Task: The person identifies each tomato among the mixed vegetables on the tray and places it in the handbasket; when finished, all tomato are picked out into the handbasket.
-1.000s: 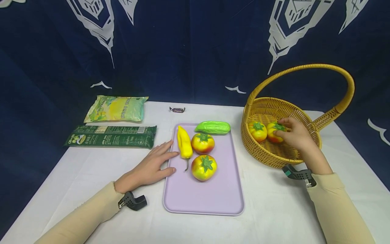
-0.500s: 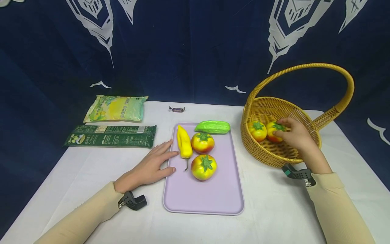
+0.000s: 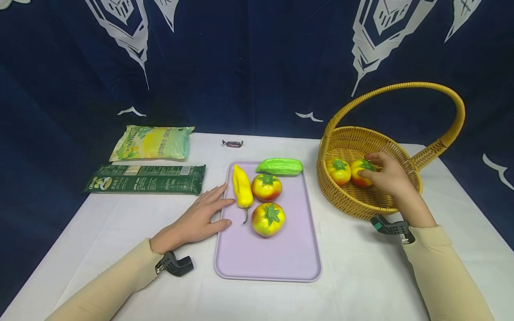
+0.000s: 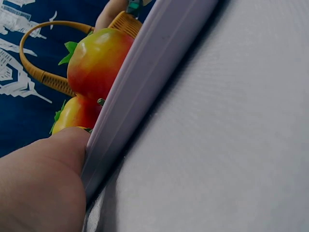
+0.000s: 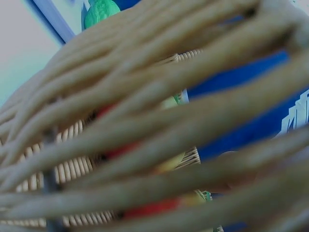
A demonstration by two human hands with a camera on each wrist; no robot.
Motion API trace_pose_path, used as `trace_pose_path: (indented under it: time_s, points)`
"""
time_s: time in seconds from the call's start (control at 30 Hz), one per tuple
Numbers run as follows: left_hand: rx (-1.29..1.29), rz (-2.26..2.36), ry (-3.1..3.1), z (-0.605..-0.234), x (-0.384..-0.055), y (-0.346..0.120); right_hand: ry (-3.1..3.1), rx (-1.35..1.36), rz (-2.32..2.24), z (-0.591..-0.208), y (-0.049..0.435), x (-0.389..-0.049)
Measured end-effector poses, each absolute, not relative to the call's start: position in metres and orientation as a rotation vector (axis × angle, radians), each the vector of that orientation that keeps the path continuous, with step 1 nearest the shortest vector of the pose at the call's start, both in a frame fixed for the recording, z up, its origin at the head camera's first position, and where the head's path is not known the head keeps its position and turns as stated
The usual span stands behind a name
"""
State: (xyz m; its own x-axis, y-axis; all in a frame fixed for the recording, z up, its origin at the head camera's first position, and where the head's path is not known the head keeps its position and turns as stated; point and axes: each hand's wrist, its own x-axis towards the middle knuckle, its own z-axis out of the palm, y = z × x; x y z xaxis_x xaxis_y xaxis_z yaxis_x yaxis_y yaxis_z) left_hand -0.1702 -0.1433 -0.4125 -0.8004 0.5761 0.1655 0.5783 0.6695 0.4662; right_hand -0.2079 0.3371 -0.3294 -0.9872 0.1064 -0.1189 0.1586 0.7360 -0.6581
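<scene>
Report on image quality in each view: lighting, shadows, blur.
Head view: bright and mostly crisp, a soft shadow falling on the tablecloth beside the right sleeve; left wrist view: dimmer and greyer, with a dark shadow along the tray's edge; right wrist view: bluish, the basket weave badly blurred, partly hiding the red-and-yellow fruit.

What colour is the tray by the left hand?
The tray is pale purple, seen best in the head view.

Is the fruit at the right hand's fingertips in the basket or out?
In: the fruit shows inside the rim of the basket, pinched by the right hand.
</scene>
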Motion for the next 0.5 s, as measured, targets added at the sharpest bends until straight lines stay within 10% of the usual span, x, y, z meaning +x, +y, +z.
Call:
trace_pose_path:
  time_s: [0.5]
  points:
    - [-0.993, -0.807, -2.867, -0.4113, -0.1696, -0.1431, 2.862, 0.259, -1.093, -0.3298, 0.3375, -0.2076]
